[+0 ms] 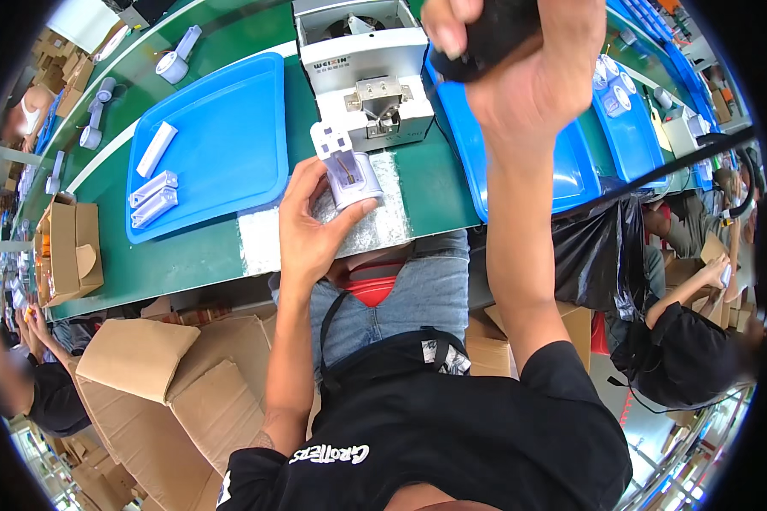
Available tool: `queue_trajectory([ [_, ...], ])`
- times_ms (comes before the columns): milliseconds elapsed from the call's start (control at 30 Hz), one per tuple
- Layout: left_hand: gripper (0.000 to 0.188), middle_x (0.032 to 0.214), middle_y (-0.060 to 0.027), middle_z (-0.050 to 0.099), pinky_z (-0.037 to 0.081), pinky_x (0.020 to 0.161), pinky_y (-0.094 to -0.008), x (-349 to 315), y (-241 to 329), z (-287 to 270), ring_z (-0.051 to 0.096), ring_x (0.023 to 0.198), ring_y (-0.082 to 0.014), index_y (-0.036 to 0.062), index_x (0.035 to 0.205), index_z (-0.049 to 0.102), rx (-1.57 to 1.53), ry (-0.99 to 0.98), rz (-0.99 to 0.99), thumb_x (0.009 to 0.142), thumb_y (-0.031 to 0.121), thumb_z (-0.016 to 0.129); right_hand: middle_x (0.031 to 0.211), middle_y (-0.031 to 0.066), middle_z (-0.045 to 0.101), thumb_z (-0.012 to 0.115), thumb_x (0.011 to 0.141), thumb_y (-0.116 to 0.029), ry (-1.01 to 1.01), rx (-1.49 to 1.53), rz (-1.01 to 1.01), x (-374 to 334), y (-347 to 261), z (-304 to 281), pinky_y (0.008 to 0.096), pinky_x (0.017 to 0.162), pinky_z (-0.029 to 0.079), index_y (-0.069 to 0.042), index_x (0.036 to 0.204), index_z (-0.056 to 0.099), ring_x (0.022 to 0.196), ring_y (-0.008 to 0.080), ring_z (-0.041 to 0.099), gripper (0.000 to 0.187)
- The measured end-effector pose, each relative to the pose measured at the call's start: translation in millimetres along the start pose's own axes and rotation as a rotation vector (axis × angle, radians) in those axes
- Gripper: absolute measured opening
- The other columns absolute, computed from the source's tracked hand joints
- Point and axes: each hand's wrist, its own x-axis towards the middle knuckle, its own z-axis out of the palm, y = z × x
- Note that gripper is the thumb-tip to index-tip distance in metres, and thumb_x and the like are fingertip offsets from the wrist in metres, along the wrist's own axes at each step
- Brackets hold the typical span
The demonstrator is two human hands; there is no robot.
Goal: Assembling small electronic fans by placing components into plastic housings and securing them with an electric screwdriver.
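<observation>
My left hand point(305, 228) grips a pale lavender plastic housing point(360, 189) between thumb and fingers. The housing has a round base and an upright hollow part, its open side showing a thin metal piece within. It is held just over a white worn patch point(264, 240) on the green table. Raised high at the top right, my right hand point(520, 89) is closed around a black tool point(498, 38). The tool's upper end is cut off by the frame, and its kind is not clear. Between and beyond my hands stands a white box-shaped machine point(337, 85) with a metal bracket in front.
Left of the machine, a blue tray point(222, 128) holds several lavender parts point(155, 149). Another blue tray point(469, 149) lies beneath my right forearm. Cardboard boxes point(85, 247) stand on the table's left and beside my lap. Co-workers point(686, 341) sit on both sides.
</observation>
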Motion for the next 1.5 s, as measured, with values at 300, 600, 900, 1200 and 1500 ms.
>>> queue_trajectory([
  [300,0.06,0.128,-0.0128,0.066,0.052,0.104,-0.0343,0,-4,3,0.067,0.116,-0.023,-0.0053,0.128,0.066,0.023,0.031,0.04,0.075,0.006,0.093,0.075,0.0095,0.062,0.065,0.109,-0.024,0.188,-0.714,0.236,-8,4,34,0.0242,0.047,0.045,0.0,0.123,0.057,0.054,0.0125,0.058,0.029],
  [600,0.064,0.125,-0.0132,0.069,0.053,0.101,-0.0353,0,-4,4,0.068,0.114,-0.0246,-0.0018,0.131,0.067,0.076,0.041,0.064,0.074,0.009,0.094,0.073,0.012,0.061,0.055,0.111,-0.043,0.064,-0.001,0.036,-9,24,18,0.0256,0.047,0.047,0.003,0.149,0.04,0.051,0.0156,0.056,0.062],
  [900,0.066,0.125,-0.0124,0.071,0.053,0.098,-0.0352,0,3,2,0.069,0.113,-0.0259,-0.0004,0.131,0.069,0.19,0.06,0.071,0.072,0.011,0.096,0.075,0.0114,0.061,0.058,0.103,-0.066,0.208,-0.755,0.477,-25,-10,90,0.0277,0.053,0.052,0.003,0.164,0.01,0.055,0.0154,0.058,0.104],
  [1200,0.065,0.123,-0.0133,0.071,0.054,0.097,-0.0356,1,4,4,0.069,0.111,-0.0264,0.0005,0.13,0.07,0.177,0.067,0.102,0.071,0.01,0.096,0.076,0.0109,0.062,0.062,0.101,-0.066,0.223,-0.799,0.538,-28,-9,97,0.0272,0.053,0.052,0.001,0.162,0.015,0.056,0.0154,0.059,0.103],
  [1500,0.064,0.122,-0.0132,0.071,0.054,0.096,-0.0364,1,2,6,0.07,0.11,-0.0273,0.0018,0.13,0.07,0.176,0.064,0.087,0.072,0.011,0.096,0.077,0.0105,0.063,0.065,0.099,-0.066,0.258,-0.826,0.579,-34,-6,91,0.0268,0.052,0.052,-0.001,0.161,0.019,0.056,0.0155,0.059,0.101],
])
